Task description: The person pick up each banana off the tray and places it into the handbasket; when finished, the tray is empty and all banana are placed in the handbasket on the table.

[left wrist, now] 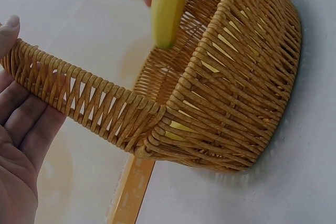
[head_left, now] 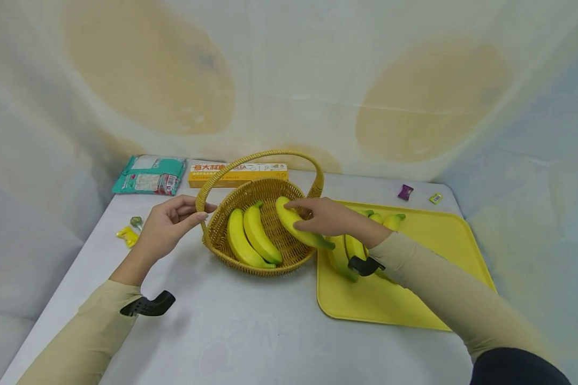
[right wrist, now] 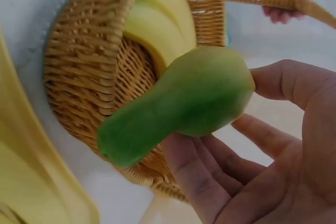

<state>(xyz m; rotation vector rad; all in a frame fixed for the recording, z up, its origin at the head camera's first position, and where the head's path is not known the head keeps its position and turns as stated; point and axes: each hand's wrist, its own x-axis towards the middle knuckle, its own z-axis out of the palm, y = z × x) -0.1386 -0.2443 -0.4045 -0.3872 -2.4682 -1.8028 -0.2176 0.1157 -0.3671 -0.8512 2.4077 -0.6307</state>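
Note:
A wicker basket (head_left: 265, 271) with a tall arched handle stands mid-table. Two yellow bananas (head_left: 254, 235) lie side by side in its left part. My left hand (head_left: 166, 227) holds the handle's left side between thumb and fingers; the left wrist view shows the thumb on one face of the woven handle (left wrist: 89, 90) and fingers behind it. In my right hand (head_left: 325, 216) is another banana (head_left: 294, 222), gripped above the basket's right side. The right wrist view shows this banana's green stem end (right wrist: 131, 135) pointing away from the thumb and fingers.
A yellow tray (head_left: 428, 256) at the right carries several more bananas (head_left: 354, 248), partly hidden by the right forearm. Behind the basket lie a yellow pasta box (head_left: 207, 179) and a teal bag (head_left: 149, 174). Small wrapped candies rest at the left (head_left: 127, 235) and back right (head_left: 405, 192).

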